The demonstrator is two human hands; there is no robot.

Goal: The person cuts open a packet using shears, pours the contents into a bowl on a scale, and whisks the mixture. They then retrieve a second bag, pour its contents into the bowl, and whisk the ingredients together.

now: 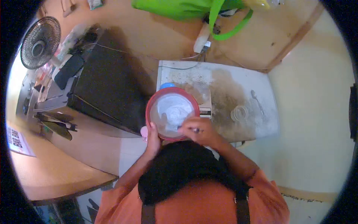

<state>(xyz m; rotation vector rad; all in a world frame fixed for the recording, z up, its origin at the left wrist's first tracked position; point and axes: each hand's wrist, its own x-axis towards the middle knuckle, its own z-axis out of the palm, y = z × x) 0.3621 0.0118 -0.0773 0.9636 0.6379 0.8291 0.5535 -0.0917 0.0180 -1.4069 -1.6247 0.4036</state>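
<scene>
A red bowl (150,108) with a white, powdery or creamy content is held in front of my body. My left hand (153,138) grips the bowl's rim at its lower left. Over the bowl's lower right edge, my right hand (201,130) is closed around a utensil whose dark handle shows only in part. Its working end dips into the white content, and I cannot make out its kind. To the right, a small clear plastic cup (239,113) and a metal spoon (256,100) rest on the white table (270,108).
A dark cabinet or fridge (112,78) stands at the left, with a fan (40,43) beyond it. Behind the bowl are a device like a kitchen scale (205,112) and a blue item (167,85). Brown powder covers the table's middle. A green bag (171,9) hangs above.
</scene>
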